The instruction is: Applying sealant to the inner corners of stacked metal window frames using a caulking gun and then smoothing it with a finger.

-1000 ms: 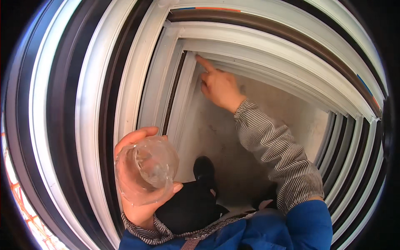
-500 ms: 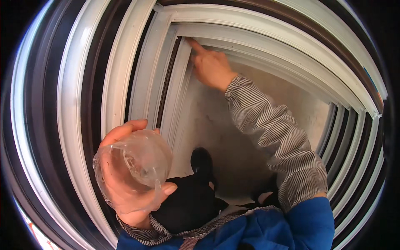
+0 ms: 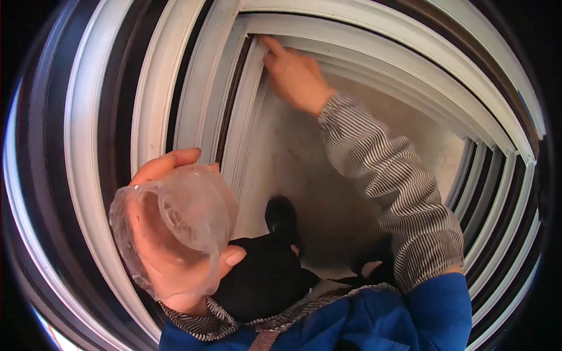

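Observation:
My left hand (image 3: 153,234) is wrapped round a thin, clear, crumpled plastic cup (image 3: 202,205), its wide mouth tilted up toward me. Small clear bits or folds show inside; which, I cannot tell. Ahead, my right hand (image 3: 298,76) reaches into the far left inner corner of a white frame (image 3: 249,88). Its index finger is stretched out, with the tip at the corner, and the other fingers are bent beneath. Nothing shows in that hand, though its underside is hidden.
Several white and dark brown frames stand nested on the left (image 3: 85,134), across the far side and on the right (image 3: 497,216). Grey floor (image 3: 310,193) lies inside the frames. My black shoe (image 3: 281,213) is beside the left inner frame.
The frames sit slightly higher and further left in view. My left hand and the cup have shifted a little up and left; my right fingertip stays at the same corner.

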`<action>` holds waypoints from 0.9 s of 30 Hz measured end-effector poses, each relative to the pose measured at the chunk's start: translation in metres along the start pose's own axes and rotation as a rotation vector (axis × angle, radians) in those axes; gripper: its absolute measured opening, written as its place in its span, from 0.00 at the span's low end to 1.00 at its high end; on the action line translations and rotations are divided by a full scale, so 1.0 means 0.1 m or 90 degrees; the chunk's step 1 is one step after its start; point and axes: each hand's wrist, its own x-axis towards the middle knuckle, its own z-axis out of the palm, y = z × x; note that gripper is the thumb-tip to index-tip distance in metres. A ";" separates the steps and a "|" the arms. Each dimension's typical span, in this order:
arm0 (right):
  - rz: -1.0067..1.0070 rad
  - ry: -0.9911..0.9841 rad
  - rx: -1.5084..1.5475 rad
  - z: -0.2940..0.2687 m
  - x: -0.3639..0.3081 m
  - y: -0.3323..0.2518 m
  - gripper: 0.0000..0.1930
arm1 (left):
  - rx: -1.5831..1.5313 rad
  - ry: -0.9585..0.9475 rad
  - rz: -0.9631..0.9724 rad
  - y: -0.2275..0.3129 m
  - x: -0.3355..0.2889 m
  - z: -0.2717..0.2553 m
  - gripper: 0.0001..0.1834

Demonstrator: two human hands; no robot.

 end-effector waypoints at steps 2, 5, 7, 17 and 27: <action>-0.017 -0.052 0.060 -0.16 -0.17 0.02 0.05 | 0.020 -0.014 0.027 0.00 0.01 0.02 0.51; -0.031 -0.094 0.153 -0.58 -0.53 -0.05 0.03 | 0.009 -0.022 0.045 -0.01 0.04 0.05 0.49; -0.066 -0.042 0.250 -0.97 -0.71 -0.13 0.04 | 0.033 -0.033 0.044 -0.02 0.05 0.09 0.48; -0.320 -0.095 0.253 -1.91 -0.88 -0.69 0.12 | 0.119 -0.128 0.079 -0.12 0.11 0.24 0.41; -0.234 0.069 0.597 -1.51 -0.89 -0.50 0.07 | 0.021 -0.225 -0.052 -0.33 0.20 0.07 0.44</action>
